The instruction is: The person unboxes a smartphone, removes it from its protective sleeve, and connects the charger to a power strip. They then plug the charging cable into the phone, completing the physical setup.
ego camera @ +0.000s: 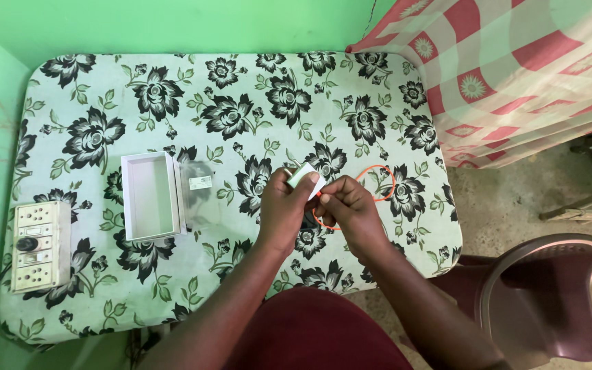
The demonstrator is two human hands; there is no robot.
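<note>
together the left hand [284,209] and right hand [352,211] pinch a white charger plug [305,179], fingers closed. its orange cable [381,179] loops over the floral tablecloth [241,89]

An open white box [151,197] and a switchboard [40,244] lie on the floral table [241,89].

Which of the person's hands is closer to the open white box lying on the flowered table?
The left hand. It is just to the right of the open white rectangular box, past a clear plastic wrapper. The right hand is farther right, beyond the left one.
</note>
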